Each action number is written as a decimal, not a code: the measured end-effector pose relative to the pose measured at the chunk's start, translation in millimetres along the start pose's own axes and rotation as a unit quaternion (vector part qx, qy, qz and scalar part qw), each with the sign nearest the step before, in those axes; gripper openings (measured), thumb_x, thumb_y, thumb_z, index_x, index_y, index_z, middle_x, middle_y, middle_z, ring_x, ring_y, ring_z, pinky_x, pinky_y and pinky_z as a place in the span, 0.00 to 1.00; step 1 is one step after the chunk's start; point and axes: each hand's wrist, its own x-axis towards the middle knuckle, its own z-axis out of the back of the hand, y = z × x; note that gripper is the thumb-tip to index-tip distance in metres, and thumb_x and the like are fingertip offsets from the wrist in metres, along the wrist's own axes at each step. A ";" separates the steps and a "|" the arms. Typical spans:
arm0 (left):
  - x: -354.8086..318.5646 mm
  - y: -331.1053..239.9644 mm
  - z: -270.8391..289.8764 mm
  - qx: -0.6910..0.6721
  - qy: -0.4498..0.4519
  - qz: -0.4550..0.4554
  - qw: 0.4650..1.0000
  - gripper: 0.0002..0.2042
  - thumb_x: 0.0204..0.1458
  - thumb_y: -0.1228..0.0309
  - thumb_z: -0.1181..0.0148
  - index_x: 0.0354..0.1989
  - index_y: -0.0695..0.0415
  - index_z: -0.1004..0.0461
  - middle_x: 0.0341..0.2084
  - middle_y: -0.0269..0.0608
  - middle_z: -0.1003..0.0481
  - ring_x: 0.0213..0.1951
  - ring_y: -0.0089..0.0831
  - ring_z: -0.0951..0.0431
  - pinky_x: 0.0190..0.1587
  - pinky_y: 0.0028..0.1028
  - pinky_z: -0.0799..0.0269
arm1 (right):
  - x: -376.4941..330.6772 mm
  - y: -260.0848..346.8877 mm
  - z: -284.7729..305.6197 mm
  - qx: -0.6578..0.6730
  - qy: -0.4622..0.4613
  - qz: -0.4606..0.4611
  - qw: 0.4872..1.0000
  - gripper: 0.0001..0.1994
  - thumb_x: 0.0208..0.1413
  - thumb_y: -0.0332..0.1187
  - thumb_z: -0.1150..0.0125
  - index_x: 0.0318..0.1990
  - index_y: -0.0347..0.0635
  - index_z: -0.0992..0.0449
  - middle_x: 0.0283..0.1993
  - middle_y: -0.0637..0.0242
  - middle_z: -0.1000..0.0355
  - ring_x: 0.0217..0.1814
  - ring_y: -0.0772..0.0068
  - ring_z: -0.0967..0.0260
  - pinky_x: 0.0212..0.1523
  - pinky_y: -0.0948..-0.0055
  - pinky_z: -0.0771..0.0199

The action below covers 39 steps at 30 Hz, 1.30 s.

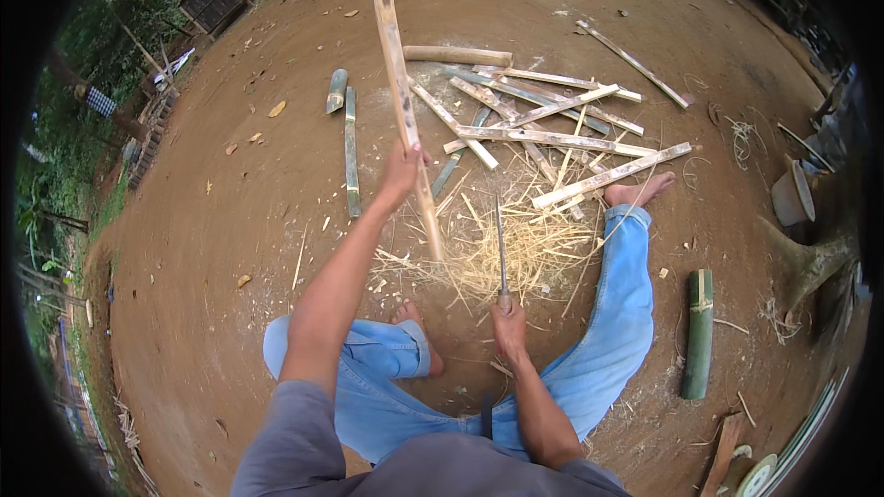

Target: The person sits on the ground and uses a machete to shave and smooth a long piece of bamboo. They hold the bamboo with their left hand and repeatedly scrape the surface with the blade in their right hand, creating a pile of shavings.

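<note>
My left hand [401, 173] is closed around a long split bamboo strip [393, 55], held up at a slant. Its lower end comes down at the left side of a heap of pale bamboo shavings [529, 248]. In front of my lap, my right hand [508, 327] grips the wooden handle of a long-bladed knife [503, 253]. The thin blade points away from me, over the shavings and apart from the strip. Beyond the heap, several split bamboo strips [552, 138] lie crossed over one another on the ground.
I sit on brown dirt [203, 248] with my legs spread around the shavings. A green bamboo section [698, 336] lies right of my leg, and a short bamboo piece [337, 90] is at the far left. A pale bucket [793, 193] stands by tree roots [810, 262] at right.
</note>
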 end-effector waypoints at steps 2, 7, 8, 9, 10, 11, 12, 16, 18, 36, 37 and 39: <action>2.1 -45.0 49.8 0.015 -0.017 -0.007 1.000 0.09 0.67 0.68 0.58 0.50 0.57 0.37 0.25 0.36 0.29 0.28 0.25 0.28 0.34 0.27 0.27 | -13.1 57.1 9.6 0.132 0.028 -0.014 0.991 0.11 0.53 0.37 0.38 0.34 0.39 0.31 0.19 0.69 0.36 0.17 0.73 0.40 0.21 0.69 0.38; -22.6 -102.6 159.8 0.131 0.127 0.076 0.980 0.11 0.68 0.61 0.58 0.46 0.56 0.37 0.21 0.30 0.34 0.19 0.19 0.32 0.22 0.23 0.30 | -13.0 104.2 35.2 0.136 0.042 0.028 0.989 0.11 0.54 0.35 0.41 0.37 0.38 0.32 0.20 0.67 0.36 0.18 0.72 0.37 0.20 0.69 0.36; -45.4 -108.6 168.9 0.106 0.160 0.131 0.973 0.11 0.68 0.61 0.58 0.45 0.55 0.37 0.20 0.29 0.34 0.17 0.18 0.33 0.20 0.22 0.31 | -17.6 103.4 38.1 0.085 0.029 0.079 0.993 0.12 0.53 0.34 0.40 0.38 0.37 0.32 0.20 0.64 0.36 0.22 0.67 0.34 0.25 0.64 0.34; -72.4 -109.1 177.5 0.080 0.190 0.189 0.960 0.10 0.68 0.61 0.58 0.45 0.55 0.37 0.20 0.29 0.35 0.16 0.18 0.34 0.19 0.22 0.32 | -22.9 104.0 36.7 0.032 0.019 0.128 0.991 0.13 0.51 0.34 0.39 0.38 0.36 0.32 0.20 0.61 0.36 0.26 0.62 0.31 0.30 0.59 0.32; -102.8 -105.0 179.5 0.072 0.208 0.246 0.944 0.10 0.68 0.62 0.59 0.45 0.55 0.37 0.21 0.29 0.35 0.17 0.18 0.34 0.19 0.22 0.32 | -32.3 106.4 36.8 0.002 0.029 0.131 0.991 0.13 0.51 0.34 0.40 0.39 0.36 0.32 0.21 0.58 0.35 0.27 0.60 0.30 0.31 0.58 0.32; -127.1 -97.6 170.7 0.064 0.231 0.299 0.924 0.09 0.68 0.63 0.59 0.45 0.55 0.37 0.22 0.30 0.34 0.17 0.18 0.34 0.19 0.22 0.32 | -35.9 110.9 41.4 -0.027 0.032 0.133 0.990 0.13 0.51 0.35 0.40 0.39 0.35 0.32 0.22 0.56 0.34 0.27 0.57 0.29 0.32 0.57 0.32; -145.3 -87.6 155.3 0.047 0.251 0.341 0.905 0.09 0.68 0.64 0.59 0.46 0.55 0.37 0.23 0.31 0.34 0.18 0.19 0.34 0.19 0.22 0.32 | -34.3 111.1 47.2 -0.055 0.030 0.136 0.989 0.14 0.50 0.35 0.41 0.40 0.35 0.31 0.23 0.54 0.33 0.28 0.55 0.28 0.32 0.56 0.31; -228.0 -35.9 106.4 -0.059 0.280 0.501 0.817 0.09 0.67 0.65 0.57 0.50 0.55 0.38 0.25 0.32 0.34 0.20 0.21 0.34 0.19 0.23 0.33 | -40.6 96.1 43.6 -0.143 0.063 0.091 0.984 0.16 0.50 0.38 0.42 0.42 0.35 0.29 0.28 0.45 0.28 0.31 0.44 0.27 0.35 0.54 0.30; -253.9 -15.8 91.6 -0.107 0.282 0.552 0.777 0.08 0.67 0.66 0.58 0.49 0.54 0.39 0.26 0.32 0.34 0.20 0.21 0.34 0.19 0.24 0.33 | -42.4 104.2 49.3 -0.222 0.155 0.058 0.961 0.17 0.50 0.39 0.42 0.42 0.35 0.29 0.30 0.42 0.26 0.34 0.40 0.27 0.37 0.52 0.29; -295.3 2.3 68.4 -0.167 0.203 0.638 0.724 0.07 0.68 0.64 0.59 0.49 0.50 0.39 0.26 0.31 0.37 0.21 0.20 0.39 0.22 0.22 0.39 | 54.5 9.2 28.5 -0.414 0.305 0.015 0.858 0.11 0.52 0.36 0.45 0.37 0.39 0.23 0.31 0.44 0.24 0.34 0.42 0.24 0.40 0.50 0.24; -292.7 -0.3 68.9 -0.172 0.202 0.641 0.721 0.07 0.68 0.64 0.58 0.50 0.50 0.38 0.26 0.31 0.37 0.21 0.20 0.39 0.22 0.22 0.39 | 63.7 4.0 28.4 -0.404 0.287 -0.022 0.868 0.11 0.53 0.36 0.45 0.38 0.39 0.23 0.31 0.44 0.24 0.34 0.43 0.24 0.40 0.50 0.24; -290.5 1.6 71.8 -0.181 0.193 0.643 0.719 0.08 0.68 0.64 0.58 0.50 0.49 0.38 0.26 0.32 0.37 0.21 0.20 0.39 0.22 0.22 0.39 | 61.1 19.0 30.0 -0.427 0.333 0.038 0.840 0.11 0.53 0.36 0.45 0.38 0.39 0.24 0.32 0.45 0.24 0.35 0.43 0.24 0.41 0.51 0.24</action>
